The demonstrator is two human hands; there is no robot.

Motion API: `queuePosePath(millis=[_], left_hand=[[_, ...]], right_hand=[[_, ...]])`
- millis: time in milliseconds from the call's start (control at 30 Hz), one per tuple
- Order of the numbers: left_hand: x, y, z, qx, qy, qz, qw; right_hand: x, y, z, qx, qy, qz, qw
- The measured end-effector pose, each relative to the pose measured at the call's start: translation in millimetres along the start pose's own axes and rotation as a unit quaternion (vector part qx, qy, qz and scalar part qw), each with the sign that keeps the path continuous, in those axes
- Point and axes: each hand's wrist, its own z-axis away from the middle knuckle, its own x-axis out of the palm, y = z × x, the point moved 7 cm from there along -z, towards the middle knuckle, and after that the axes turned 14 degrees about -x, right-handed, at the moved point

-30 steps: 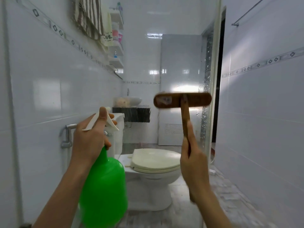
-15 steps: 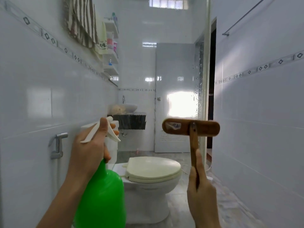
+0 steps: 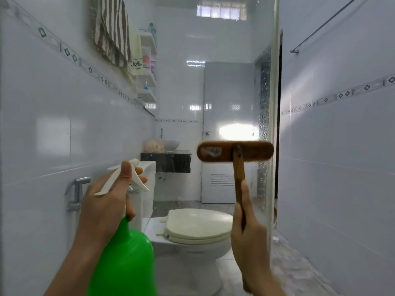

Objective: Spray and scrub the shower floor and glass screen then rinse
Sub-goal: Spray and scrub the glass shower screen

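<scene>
My left hand (image 3: 106, 201) grips the white trigger head of a green spray bottle (image 3: 126, 261), held upright at the lower left with its nozzle pointing forward at the glass. My right hand (image 3: 249, 238) holds the wooden handle of a scrub brush (image 3: 235, 151), whose wide brown head is raised level against the glass screen (image 3: 239, 50). The glass screen stands right in front of me, its pale edge strip (image 3: 274, 82) running top to bottom. Water drops speckle the glass near that edge. The marbled shower floor (image 3: 299, 272) shows at the lower right.
Behind the glass stands a white toilet (image 3: 198, 227) with its lid down, a bidet sprayer (image 3: 78, 191) on the left wall, a basin (image 3: 164, 145), wall shelves (image 3: 147, 60), striped towels (image 3: 111, 28) and a white door (image 3: 226, 116). A tiled wall (image 3: 342, 146) and rail (image 3: 320, 24) are to the right.
The brush head dropped on the glass, then rose slightly. The view has tilted upward, showing the high window. The spray bottle has stayed in my left hand.
</scene>
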Motion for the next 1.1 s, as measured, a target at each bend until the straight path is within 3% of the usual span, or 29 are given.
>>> queuePosePath(millis=[67, 167, 367, 600, 800, 967, 1100], left_hand=[[-7, 0, 0, 0.007, 0.004, -0.019, 1.000], [-21, -2, -3, 0.005, 0.022, -0.020, 1.000], [-70, -16, -13, 0.012, 0.059, 0.006, 0.998], [-128, -29, -8, -0.009, 0.123, -0.010, 0.992], [-167, -29, 0, -0.012, 0.156, -0.015, 0.988], [-190, -34, 4, -0.025, 0.180, -0.014, 0.983], [-201, -42, 7, -0.036, 0.197, 0.001, 0.980]], right_hand=[[25, -4, -45, 0.019, -0.041, -0.033, 0.998], [50, -15, -79, -0.025, -0.074, -0.047, 0.996], [81, -55, 65, -0.001, -0.129, -0.066, 0.989], [160, -115, -96, -0.104, -0.140, -0.087, 0.981], [155, -124, 9, -0.073, -0.203, -0.066, 0.974], [200, -185, -193, -0.133, -0.098, 0.009, 0.986], [210, -215, -286, -0.108, -0.120, -0.016, 0.987]])
